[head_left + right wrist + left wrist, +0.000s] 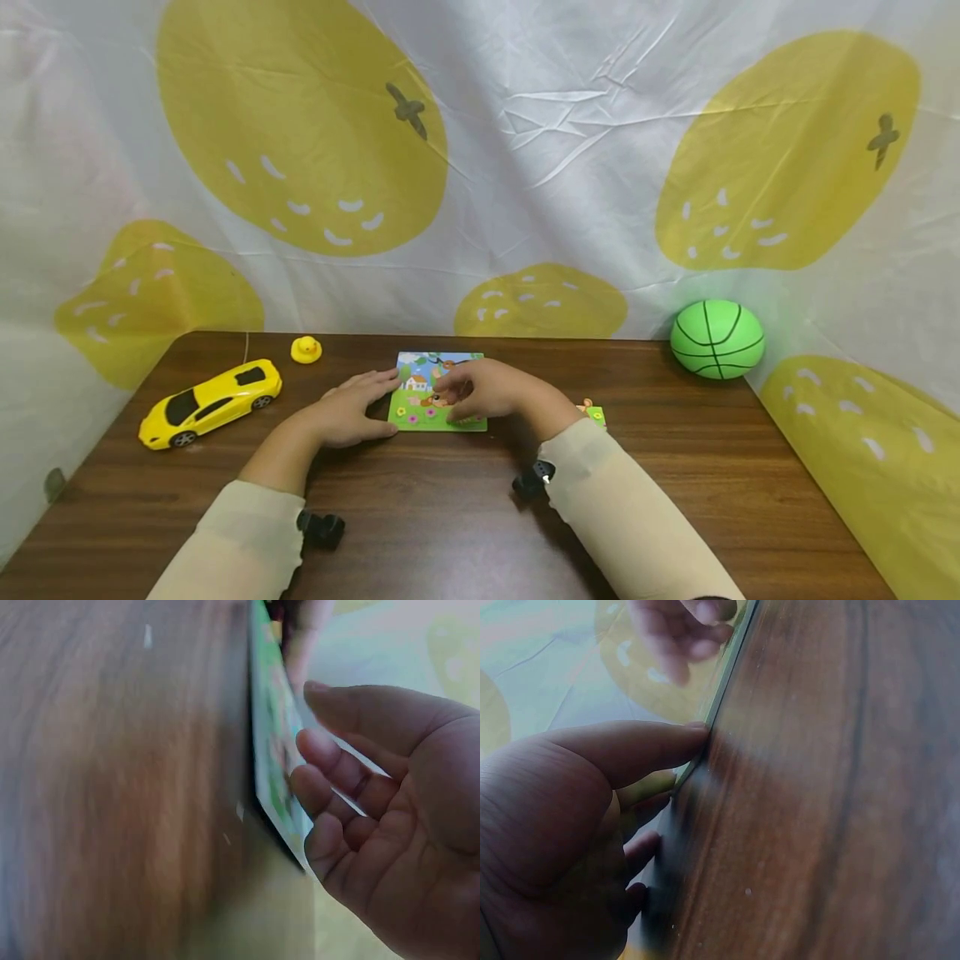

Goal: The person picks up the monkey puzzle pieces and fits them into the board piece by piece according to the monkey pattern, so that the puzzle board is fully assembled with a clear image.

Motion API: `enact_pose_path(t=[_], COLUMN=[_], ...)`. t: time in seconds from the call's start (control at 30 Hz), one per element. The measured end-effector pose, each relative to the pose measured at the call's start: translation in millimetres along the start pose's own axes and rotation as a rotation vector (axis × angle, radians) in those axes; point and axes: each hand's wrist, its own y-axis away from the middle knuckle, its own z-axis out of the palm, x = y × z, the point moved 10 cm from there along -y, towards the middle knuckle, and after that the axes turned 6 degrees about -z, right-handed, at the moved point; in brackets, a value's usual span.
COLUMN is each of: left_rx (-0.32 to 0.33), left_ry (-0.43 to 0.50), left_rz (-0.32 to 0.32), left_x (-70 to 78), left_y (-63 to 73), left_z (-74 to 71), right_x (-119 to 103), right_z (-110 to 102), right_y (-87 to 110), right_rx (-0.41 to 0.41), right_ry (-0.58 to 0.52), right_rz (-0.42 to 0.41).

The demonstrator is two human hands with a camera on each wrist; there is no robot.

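Note:
A colourful picture puzzle board (420, 423), showing a small house, flowers and an animal, lies flat near the back middle of the table. My left hand (347, 415) rests at its left side, fingers extended along the edge and thumb at the near left corner. In the left wrist view the thumb (649, 744) meets the board's rim. Over the board's right half hovers my right hand (491, 390), its fingers loosely bent. The right wrist view shows nothing between the right thumb and fingers (330, 780), which sit close over the picture. Part of the board is hidden beneath this hand.
Behind my right forearm a small flowered green piece (596, 416) is partly hidden. A yellow toy car (213, 402) and a yellow rubber duck (306, 350) stand at the left. At the back right corner sits a green ball (717, 339). Patterned cloth (555, 208) encloses the table.

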Motion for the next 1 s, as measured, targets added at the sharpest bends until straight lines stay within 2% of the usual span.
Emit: enact_pose_path(t=[0.17,0.33,0.73,1.0], left_rx=[0.002,0.007,0.005,-0.002], left_ry=[-0.005,-0.007,-0.018,-0.012], left_rz=[-0.004,-0.011,-0.013,-0.012], left_x=[0.1,-1.3,0.0,1.1], left_y=[0.1,0.6,-0.1,-0.1], left_z=[0.0,-0.8,-2.3,-2.6], right_x=[5.5,24.8,71.6,110.2], right_z=[-17.1,-32.2,-62.9,-74.4], right_y=[22.7,48.8,115.7,156.6], right_rx=[0.061,0.119,0.211,0.238], right_ry=[-0.063,-0.115,-0.153,-0.229], right_rz=[-0.031,0.026,0.134,0.179])
